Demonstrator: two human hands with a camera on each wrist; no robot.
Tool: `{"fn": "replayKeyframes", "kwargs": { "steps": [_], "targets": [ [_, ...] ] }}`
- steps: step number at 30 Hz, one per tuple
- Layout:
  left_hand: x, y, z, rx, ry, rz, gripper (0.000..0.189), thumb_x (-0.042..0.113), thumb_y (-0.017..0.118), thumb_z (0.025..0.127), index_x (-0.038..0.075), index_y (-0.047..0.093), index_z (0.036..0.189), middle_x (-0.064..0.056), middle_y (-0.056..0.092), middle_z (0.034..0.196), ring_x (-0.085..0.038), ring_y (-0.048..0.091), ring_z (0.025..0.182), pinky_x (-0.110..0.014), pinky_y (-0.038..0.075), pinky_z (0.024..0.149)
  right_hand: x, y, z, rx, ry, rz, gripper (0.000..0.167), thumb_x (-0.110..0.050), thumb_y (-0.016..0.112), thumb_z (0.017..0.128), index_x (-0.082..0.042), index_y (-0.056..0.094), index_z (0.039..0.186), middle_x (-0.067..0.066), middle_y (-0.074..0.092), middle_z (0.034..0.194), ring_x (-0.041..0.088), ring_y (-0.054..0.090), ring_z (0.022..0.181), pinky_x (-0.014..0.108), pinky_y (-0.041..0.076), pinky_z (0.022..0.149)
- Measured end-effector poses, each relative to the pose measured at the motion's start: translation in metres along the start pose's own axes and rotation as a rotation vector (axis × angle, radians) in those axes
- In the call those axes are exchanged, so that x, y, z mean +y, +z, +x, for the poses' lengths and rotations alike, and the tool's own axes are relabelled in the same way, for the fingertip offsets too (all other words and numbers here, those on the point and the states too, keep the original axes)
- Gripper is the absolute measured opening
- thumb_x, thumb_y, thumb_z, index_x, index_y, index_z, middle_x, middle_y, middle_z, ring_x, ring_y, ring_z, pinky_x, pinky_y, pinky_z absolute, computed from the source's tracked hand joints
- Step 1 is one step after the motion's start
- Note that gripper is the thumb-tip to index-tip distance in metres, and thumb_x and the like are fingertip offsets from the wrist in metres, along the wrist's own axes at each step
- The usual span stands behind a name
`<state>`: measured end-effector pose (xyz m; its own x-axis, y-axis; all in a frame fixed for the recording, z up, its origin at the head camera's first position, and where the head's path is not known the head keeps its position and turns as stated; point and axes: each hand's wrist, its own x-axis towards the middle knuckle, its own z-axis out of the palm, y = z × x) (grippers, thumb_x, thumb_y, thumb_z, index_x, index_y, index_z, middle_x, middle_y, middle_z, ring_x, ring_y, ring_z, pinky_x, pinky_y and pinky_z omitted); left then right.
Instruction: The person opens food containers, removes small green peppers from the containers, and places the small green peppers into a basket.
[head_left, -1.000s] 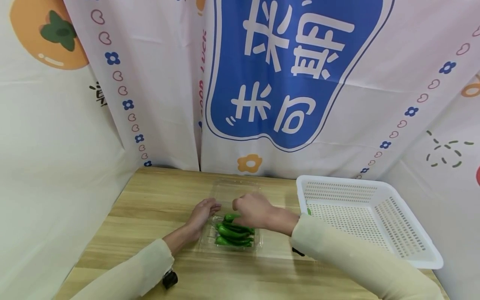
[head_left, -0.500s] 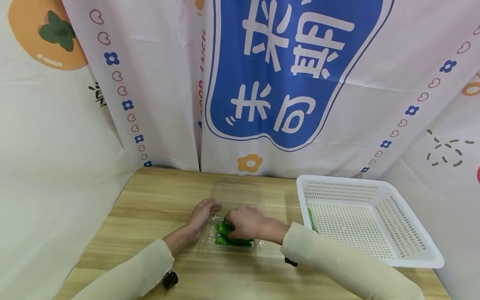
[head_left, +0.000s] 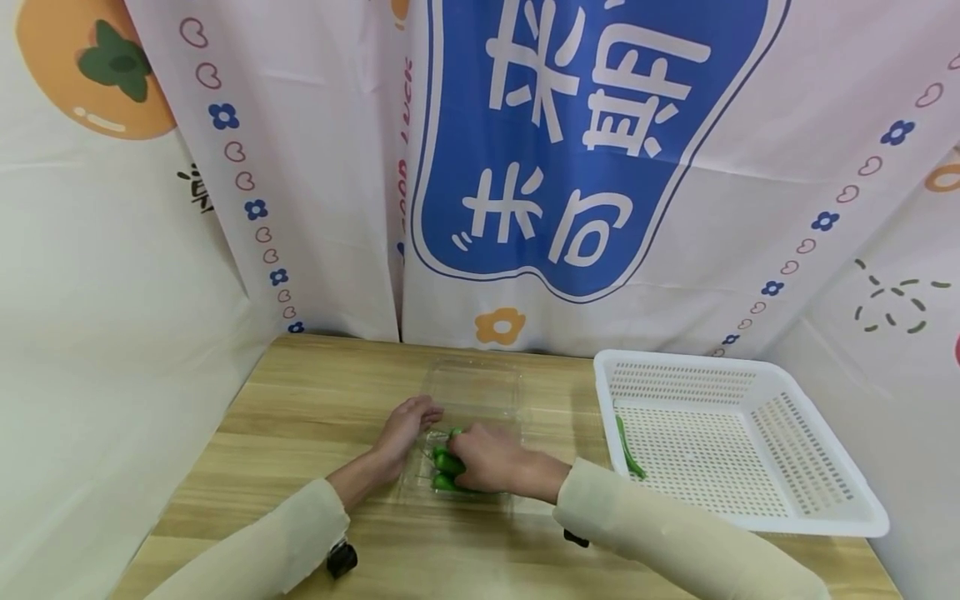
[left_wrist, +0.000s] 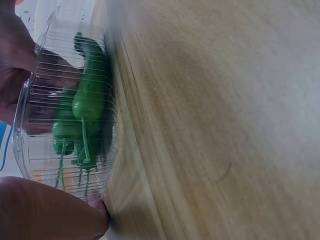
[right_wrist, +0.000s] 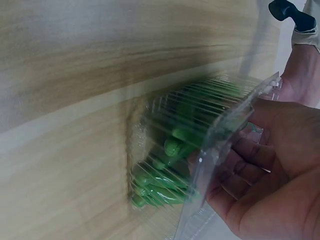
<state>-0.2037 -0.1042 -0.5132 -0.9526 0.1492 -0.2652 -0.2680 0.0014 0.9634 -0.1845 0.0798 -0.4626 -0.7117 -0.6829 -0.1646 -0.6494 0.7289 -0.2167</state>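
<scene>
Several glossy green chili peppers (head_left: pixel 444 482) lie in a clear hinged plastic box (left_wrist: pixel 37 107) on the table. Stems point toward the box's left side in the head view. My right hand (head_left: pixel 487 460) reaches down into the box with bent fingers, gripping among the peppers and hiding much of them. In the right wrist view its fingers pass over the rim; the fingertips are partly hidden. At the box's left side my left hand (head_left: pixel 402 435) rests with relaxed fingers, and its thumb (left_wrist: pixel 50 210) lies close along the plastic wall in the left wrist view.
The box's clear lid (head_left: pixel 476 387) lies folded back toward the curtain. A white perforated basket (head_left: pixel 825 450) stands at the right with one thin green pepper (head_left: pixel 628 450) along its left side. Wood-grain table (head_left: pixel 300 417) surrounds the box; printed cloth (head_left: pixel 337 208) hangs behind.
My right hand has lowered from above the box onto the peppers and shifted slightly toward me. My right forearm moved left, uncovering the pepper in the basket. The left hand stays put.
</scene>
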Motion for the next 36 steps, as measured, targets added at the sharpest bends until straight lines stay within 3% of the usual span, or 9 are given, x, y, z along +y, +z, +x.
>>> {"fn": "replayKeyframes", "kwargs": {
  "steps": [7,13,20,23,26,30,36],
  "targets": [
    [0.001,0.000,0.001,0.007,-0.002,0.003,0.059,0.023,0.037,0.114,-0.013,0.024,0.159,-0.032,0.050,0.152,-0.046,0.044,0.147,-0.057,0.026,0.129,0.000,0.002,-0.001,0.037,-0.028,0.000,0.036,-0.019,0.086,0.086,-0.020,0.054,0.069,-0.009,0.048,0.066,0.006,0.045,0.056,0.023,0.038,0.046],
    [0.001,-0.001,0.002,0.010,-0.004,0.002,0.058,0.022,0.036,0.114,-0.013,0.024,0.159,-0.031,0.051,0.152,-0.045,0.044,0.147,-0.056,0.027,0.129,0.005,0.006,0.000,0.070,-0.071,0.011,0.031,-0.016,0.084,0.087,-0.017,0.057,0.072,-0.008,0.048,0.068,0.007,0.044,0.057,0.023,0.038,0.047],
    [0.001,-0.001,-0.001,0.000,-0.002,0.006,0.058,0.023,0.034,0.115,-0.014,0.023,0.159,-0.032,0.049,0.153,-0.046,0.043,0.147,-0.057,0.026,0.129,0.053,0.063,0.028,0.119,-0.167,0.001,0.020,-0.029,0.080,0.093,-0.020,0.065,0.083,-0.010,0.055,0.073,0.007,0.048,0.060,0.035,0.041,0.046],
    [0.002,0.000,-0.003,-0.008,-0.002,0.011,0.059,0.024,0.034,0.115,-0.013,0.022,0.160,-0.032,0.049,0.154,-0.046,0.042,0.148,-0.058,0.024,0.129,0.052,0.053,0.024,0.105,-0.158,0.023,0.017,-0.027,0.079,0.096,-0.018,0.068,0.087,-0.010,0.060,0.074,0.004,0.052,0.061,0.036,0.045,0.047],
    [0.002,0.000,-0.003,-0.012,0.001,0.010,0.060,0.024,0.035,0.115,-0.013,0.021,0.160,-0.032,0.048,0.154,-0.047,0.042,0.148,-0.058,0.024,0.129,0.032,0.016,0.006,0.069,-0.118,0.091,0.015,-0.020,0.076,0.099,-0.012,0.069,0.089,-0.005,0.063,0.074,0.005,0.057,0.062,0.030,0.049,0.051],
    [0.003,0.000,-0.004,-0.025,0.002,0.016,0.061,0.025,0.034,0.115,-0.013,0.019,0.161,-0.033,0.047,0.155,-0.047,0.040,0.149,-0.059,0.022,0.130,0.012,-0.020,-0.015,0.080,-0.070,0.117,0.017,-0.011,0.073,0.100,-0.009,0.066,0.084,-0.003,0.061,0.071,0.005,0.053,0.060,0.022,0.045,0.053],
    [0.001,-0.001,-0.003,-0.027,0.008,0.004,0.060,0.025,0.033,0.116,-0.013,0.020,0.160,-0.033,0.047,0.155,-0.047,0.040,0.149,-0.058,0.023,0.129,0.015,-0.037,-0.025,0.104,-0.048,0.126,0.020,-0.012,0.072,0.101,-0.012,0.064,0.083,-0.006,0.055,0.066,0.002,0.048,0.053,0.019,0.040,0.050]
  ]
}}
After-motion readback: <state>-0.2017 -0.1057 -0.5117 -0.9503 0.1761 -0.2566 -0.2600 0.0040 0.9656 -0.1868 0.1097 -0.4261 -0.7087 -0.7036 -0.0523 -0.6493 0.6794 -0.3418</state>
